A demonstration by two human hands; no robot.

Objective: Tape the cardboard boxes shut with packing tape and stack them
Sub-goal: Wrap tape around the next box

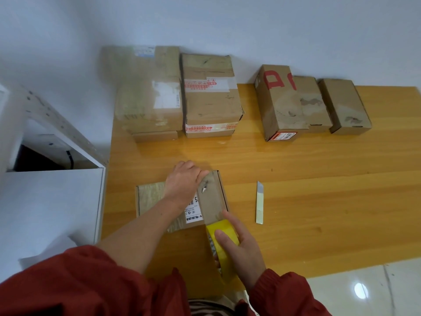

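Left of the flat box stands a white cabinet; beyond it we see two box stacks. Our left hand curls its fingers over the flat box's far edge. Our right hand grips the yellow tape roll at its near edge. A knife blade lies to its right, with three more boxes beyond.

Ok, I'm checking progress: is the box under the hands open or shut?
Shut. The box top lies flat under the left hand, and a strip from the yellow tape roll in the right hand runs across it.
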